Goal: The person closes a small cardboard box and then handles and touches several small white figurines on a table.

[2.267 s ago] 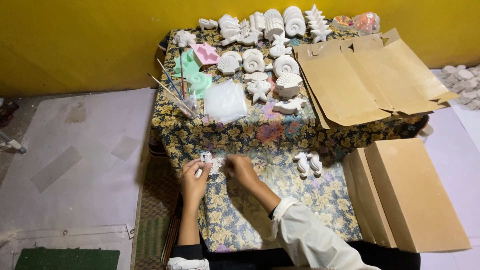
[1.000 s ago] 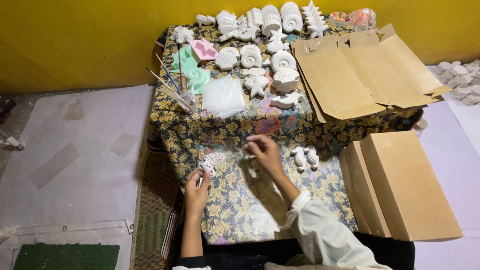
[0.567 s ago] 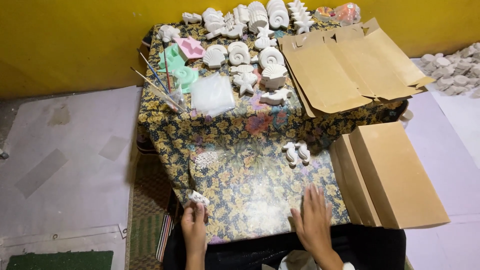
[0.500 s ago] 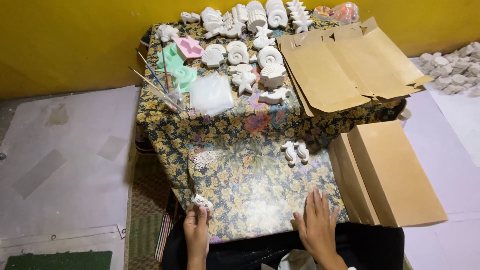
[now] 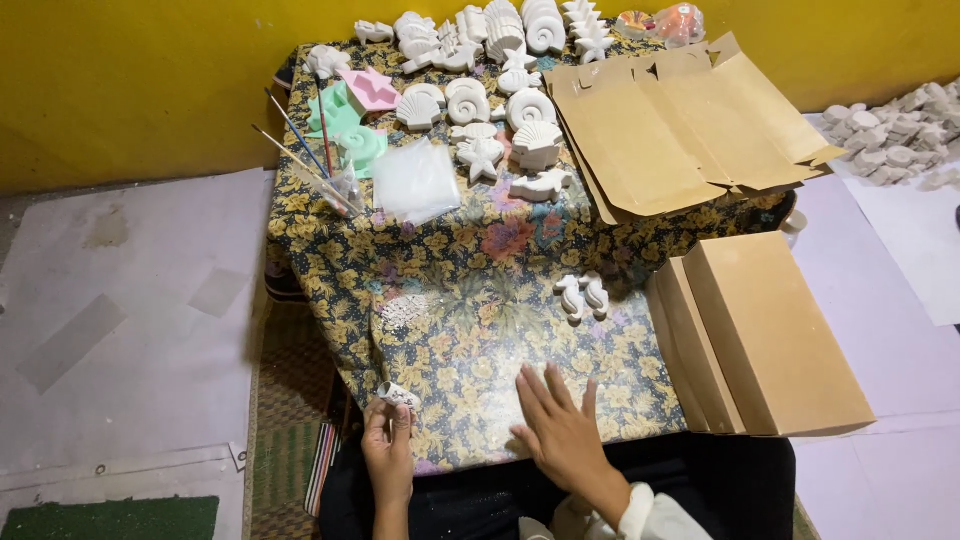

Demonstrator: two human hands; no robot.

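Small white plaster figure [image 5: 397, 396] pinched in fingertips of left hand [image 5: 388, 455], at near-left edge of surface [image 5: 450, 300]. Figure's long axis roughly crosswise, tipped slightly up toward the left; details too small to tell its shape. Left hand closed around it from below, fingers curled, thumb side up.

Right hand [image 5: 563, 432] flat on the flowered cloth, fingers spread and pointing away from the body, holding nothing. Lies to the right of the figure, apart from it, with bare cloth between.

Farther out, right of centre: pair of white seahorse casts [image 5: 582, 296] lying side by side, long axes pointing away from the body. Nearer the right hand than the left, beyond its fingertips.

Right edge: closed brown cardboard boxes [image 5: 770, 335] just beside the surface. Beyond, flattened cardboard sheets [image 5: 680, 125]. Far side: rows of white shell and starfish casts [image 5: 485, 100], green and pink moulds [image 5: 352, 115], brushes [image 5: 305, 150], clear plastic bag [image 5: 415, 180].
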